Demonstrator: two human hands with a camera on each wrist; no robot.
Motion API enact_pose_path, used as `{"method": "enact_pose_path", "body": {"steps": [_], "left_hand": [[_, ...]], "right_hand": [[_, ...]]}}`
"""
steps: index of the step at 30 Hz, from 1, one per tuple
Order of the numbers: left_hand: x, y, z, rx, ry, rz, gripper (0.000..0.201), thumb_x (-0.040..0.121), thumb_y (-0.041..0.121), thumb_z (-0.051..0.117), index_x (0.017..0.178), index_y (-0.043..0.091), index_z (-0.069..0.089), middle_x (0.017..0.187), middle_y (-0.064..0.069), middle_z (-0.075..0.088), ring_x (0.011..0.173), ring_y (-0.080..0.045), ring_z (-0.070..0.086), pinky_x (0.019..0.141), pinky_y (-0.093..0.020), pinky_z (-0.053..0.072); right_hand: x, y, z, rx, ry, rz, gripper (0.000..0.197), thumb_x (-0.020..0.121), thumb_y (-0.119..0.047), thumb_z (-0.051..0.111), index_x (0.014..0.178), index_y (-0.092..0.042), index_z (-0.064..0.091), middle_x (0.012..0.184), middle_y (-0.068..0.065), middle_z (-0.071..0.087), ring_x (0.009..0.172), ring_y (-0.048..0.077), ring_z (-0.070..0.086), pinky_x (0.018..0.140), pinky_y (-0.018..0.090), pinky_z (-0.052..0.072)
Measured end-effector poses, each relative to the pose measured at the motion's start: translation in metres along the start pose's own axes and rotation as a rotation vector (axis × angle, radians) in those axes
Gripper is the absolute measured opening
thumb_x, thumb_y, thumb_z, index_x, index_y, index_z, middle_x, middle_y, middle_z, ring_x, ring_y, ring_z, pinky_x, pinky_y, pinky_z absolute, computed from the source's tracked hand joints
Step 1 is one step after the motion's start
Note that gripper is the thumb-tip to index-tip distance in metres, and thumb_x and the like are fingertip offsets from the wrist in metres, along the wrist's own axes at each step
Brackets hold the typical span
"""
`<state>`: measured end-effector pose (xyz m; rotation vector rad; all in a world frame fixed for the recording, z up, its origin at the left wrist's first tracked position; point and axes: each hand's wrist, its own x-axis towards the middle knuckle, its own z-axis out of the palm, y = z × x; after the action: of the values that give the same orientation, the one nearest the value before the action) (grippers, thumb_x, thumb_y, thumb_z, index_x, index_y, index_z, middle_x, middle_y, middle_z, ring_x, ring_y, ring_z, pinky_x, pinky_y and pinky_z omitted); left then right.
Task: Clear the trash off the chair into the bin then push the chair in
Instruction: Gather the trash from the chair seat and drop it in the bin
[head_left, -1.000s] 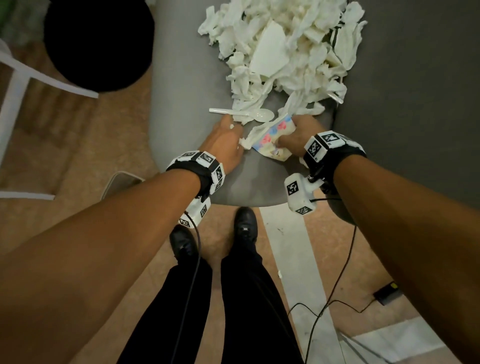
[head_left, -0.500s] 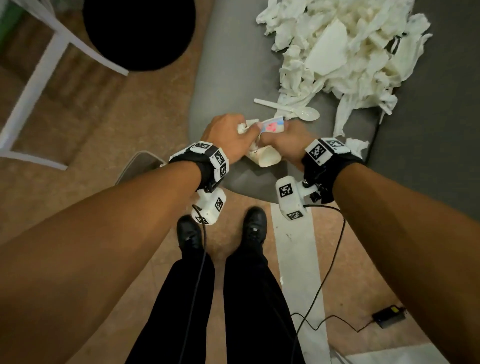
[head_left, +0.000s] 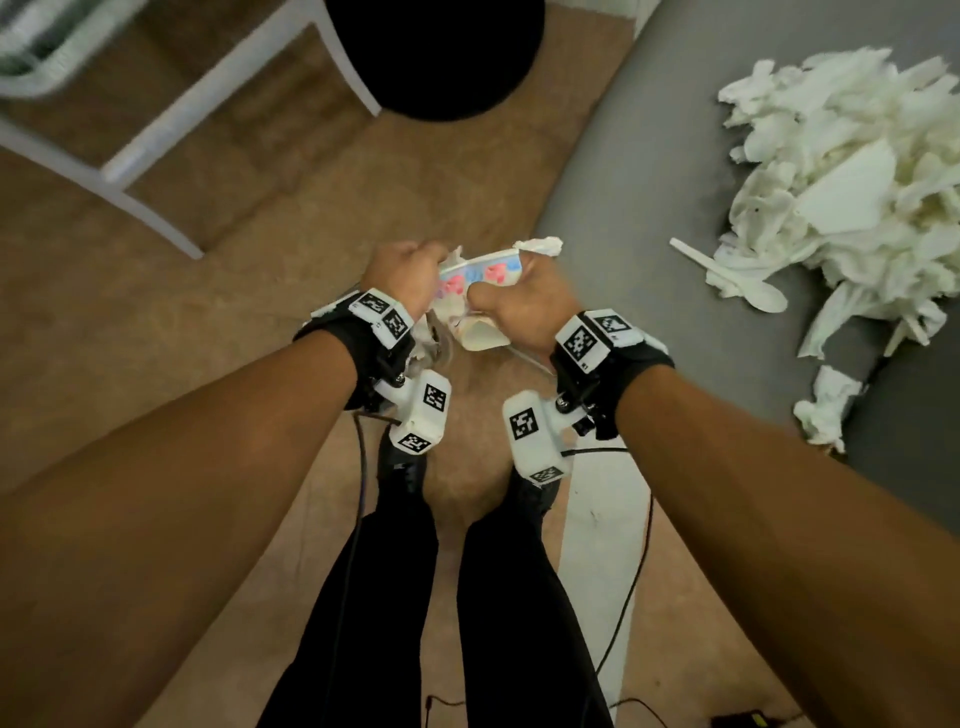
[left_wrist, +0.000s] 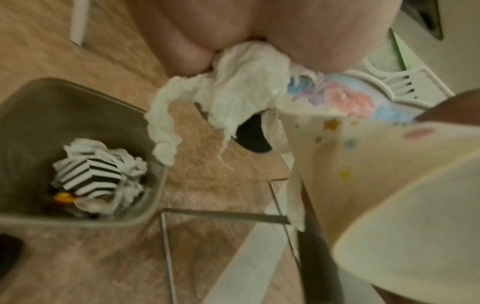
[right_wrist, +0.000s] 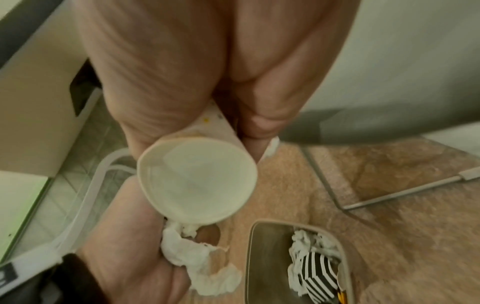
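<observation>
Holding a paper cup (head_left: 480, 291) between them, both hands are clamped — left hand (head_left: 402, 278) also clutching a crumpled tissue (left_wrist: 228, 96), right hand (head_left: 524, 306) wrapped round the cup body. Cup sits above the floor, off the chair (head_left: 675, 218). Trash pile (head_left: 841, 182) lies at 2 o'clock on the seat; bin (left_wrist: 153, 156) below, holding trash.

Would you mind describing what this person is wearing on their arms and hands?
The forearms have no sleeves and the left hand and right hand wear no gloves. Each wrist carries a black strap topped with white blocks printed with black-and-white square markers. Below each wrist hangs a white camera housing with the same markers, trailing a thin black cable.
</observation>
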<state>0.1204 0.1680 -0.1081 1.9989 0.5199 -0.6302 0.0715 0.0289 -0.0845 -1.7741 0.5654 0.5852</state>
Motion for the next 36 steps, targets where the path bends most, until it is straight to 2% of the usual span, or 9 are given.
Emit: {"method": "enact_pose_path", "body": {"steps": [7,11,15,19,23,26,28,31,36], "left_hand": [[0.026,-0.07,-0.059,0.107,0.059,-0.103,0.025,0.09,0.038,0.059,0.092,0.015,0.07,0.093,-0.004,0.065,0.091,-0.026,0.062,0.074,-0.027,0.04],[0.055,-0.125,-0.073,0.047,0.115,-0.184,0.04,0.098,0.032,0.048,0.116,0.002,0.066,0.121,-0.017,0.066,0.111,-0.036,0.059,0.086,-0.031,0.042],[0.076,-0.174,-0.07,-0.118,0.102,-0.311,0.03,0.091,0.027,0.049,0.1,0.003,0.065,0.089,-0.012,0.064,0.087,-0.035,0.06,0.065,-0.029,0.041],[0.074,-0.196,-0.05,-0.29,-0.052,-0.376,0.023,0.085,0.01,0.048,0.097,0.021,0.065,0.097,-0.008,0.057,0.094,-0.032,0.056,0.084,-0.047,0.054],[0.077,-0.212,-0.043,-0.045,-0.091,-0.178,0.052,0.085,0.019,0.051,0.137,0.022,0.056,0.133,-0.008,0.061,0.114,-0.027,0.059,0.098,-0.034,0.049],[0.079,-0.223,-0.042,0.29,-0.018,0.028,0.037,0.092,0.015,0.054,0.127,0.023,0.061,0.136,-0.006,0.055,0.12,-0.028,0.056,0.099,-0.031,0.045],[0.079,-0.225,-0.045,0.521,0.124,0.122,0.024,0.086,0.016,0.059,0.109,0.023,0.064,0.124,-0.009,0.051,0.115,-0.033,0.051,0.097,-0.041,0.043],[0.084,-0.236,-0.049,0.758,0.316,-0.014,0.028,0.076,0.023,0.066,0.103,0.022,0.059,0.121,-0.012,0.045,0.113,-0.036,0.042,0.093,-0.046,0.036],[0.092,-0.269,-0.039,0.474,0.06,-0.183,0.028,0.09,0.019,0.061,0.117,0.015,0.057,0.121,-0.02,0.058,0.103,-0.044,0.06,0.084,-0.044,0.051]], "right_hand": [[0.044,0.02,0.098,-0.179,-0.098,0.092,0.058,0.059,-0.038,0.073,0.113,-0.018,0.067,0.099,0.002,0.075,0.087,0.017,0.072,0.083,0.036,0.061],[0.071,0.05,0.143,-0.248,-0.147,0.162,0.041,0.071,-0.034,0.077,0.109,-0.017,0.072,0.098,0.004,0.075,0.087,0.023,0.072,0.084,0.041,0.06],[0.098,0.087,0.176,-0.207,-0.132,0.228,0.029,0.08,-0.037,0.074,0.1,-0.017,0.069,0.102,0.009,0.074,0.091,0.03,0.072,0.078,0.048,0.061],[0.116,0.116,0.191,-0.309,-0.119,0.197,0.055,0.071,-0.06,0.067,0.101,-0.014,0.069,0.094,0.008,0.074,0.086,0.029,0.072,0.083,0.047,0.06],[0.123,0.134,0.187,-0.35,-0.134,0.202,0.029,0.069,-0.044,0.065,0.088,-0.022,0.064,0.09,0.01,0.073,0.089,0.034,0.071,0.083,0.052,0.059],[0.131,0.137,0.177,-0.357,-0.072,0.16,0.009,0.071,-0.035,0.063,0.079,-0.031,0.061,0.09,0.011,0.073,0.086,0.033,0.071,0.082,0.053,0.059],[0.135,0.13,0.17,-0.388,-0.013,0.092,0.003,0.08,-0.027,0.061,0.08,-0.03,0.06,0.088,0.003,0.072,0.085,0.025,0.069,0.083,0.039,0.058],[0.146,0.124,0.153,-0.446,0.14,-0.025,0.007,0.087,-0.022,0.057,0.09,-0.028,0.06,0.098,0.001,0.067,0.09,0.018,0.064,0.078,0.024,0.046],[0.175,0.12,0.139,-0.511,0.026,0.044,0.037,0.084,-0.028,0.052,0.116,-0.016,0.067,0.118,0.014,0.067,0.109,0.033,0.063,0.092,0.032,0.05]]}}
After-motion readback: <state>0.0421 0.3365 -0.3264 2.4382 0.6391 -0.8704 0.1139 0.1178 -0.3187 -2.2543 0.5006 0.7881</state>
